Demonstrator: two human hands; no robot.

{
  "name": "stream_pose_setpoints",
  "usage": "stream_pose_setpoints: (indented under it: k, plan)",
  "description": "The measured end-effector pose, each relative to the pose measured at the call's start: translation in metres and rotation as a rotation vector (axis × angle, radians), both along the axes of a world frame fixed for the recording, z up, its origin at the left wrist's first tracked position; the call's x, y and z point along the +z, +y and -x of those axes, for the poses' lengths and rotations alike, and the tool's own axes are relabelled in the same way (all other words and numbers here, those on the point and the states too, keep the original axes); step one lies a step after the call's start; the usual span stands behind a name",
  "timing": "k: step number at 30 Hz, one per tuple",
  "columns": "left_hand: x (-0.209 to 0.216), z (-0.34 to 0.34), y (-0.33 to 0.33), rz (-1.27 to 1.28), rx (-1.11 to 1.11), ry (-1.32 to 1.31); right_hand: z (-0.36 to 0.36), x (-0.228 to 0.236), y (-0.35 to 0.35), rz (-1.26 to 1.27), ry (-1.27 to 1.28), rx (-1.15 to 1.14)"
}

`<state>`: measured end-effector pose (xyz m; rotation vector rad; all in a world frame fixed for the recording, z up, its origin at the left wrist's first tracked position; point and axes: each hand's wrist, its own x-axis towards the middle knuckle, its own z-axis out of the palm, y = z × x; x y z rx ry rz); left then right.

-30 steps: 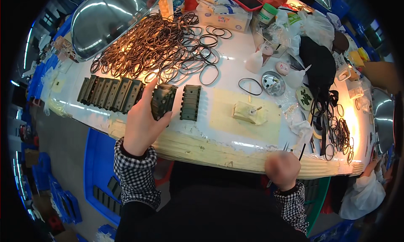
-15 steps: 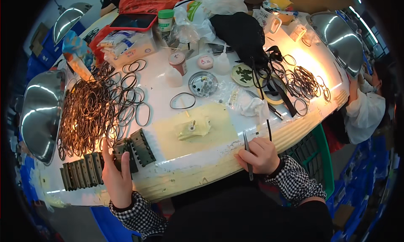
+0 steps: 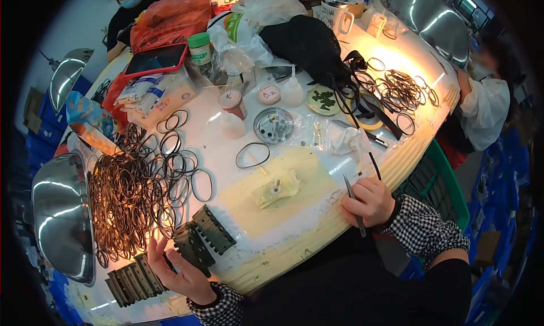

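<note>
My right hand is closed around metal tweezers, their tips pointing up and away from me. A thin black strip rises just beyond its knuckles; whether the fingers also grip it I cannot tell. My left hand is among dark grooved blocks in a row at the table's near left, fingers apart. Whether it touches one is unclear. More such blocks lie just right of it. Beyond them spreads a large pile of black rings. A small yellowish wrapped block sits on a yellow mat.
One ring lies apart near a round dish of small parts. A metal lamp shade stands at left. Bottles, a phone, bags and a black cloth bag crowd the back. Another person sits at right.
The view has shifted, so the table appears tilted. My left hand has turned, its fingers now bent lower over the blocks. The black strip by my right hand appears shorter and leans left.
</note>
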<state>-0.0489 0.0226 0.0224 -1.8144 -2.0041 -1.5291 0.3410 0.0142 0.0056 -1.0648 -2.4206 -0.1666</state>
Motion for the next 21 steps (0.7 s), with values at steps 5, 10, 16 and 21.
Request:
stream_pose_setpoints:
  k: [5,10,16,21]
  plan:
    - [0.001,-0.001,-0.002,-0.069,0.061,-0.047,0.003,0.0,0.001,-0.006,0.009,-0.01]
    - [-0.01,0.004,0.005,-0.141,0.106,0.026,0.006,0.001,0.002,-0.014,0.033,0.005]
    - [0.017,-0.029,-0.005,-0.287,0.19,0.225,0.008,0.013,0.002,-0.029,0.222,0.029]
    - [0.055,-0.054,-0.008,-0.492,0.035,0.278,0.017,0.103,0.055,-0.211,0.278,0.109]
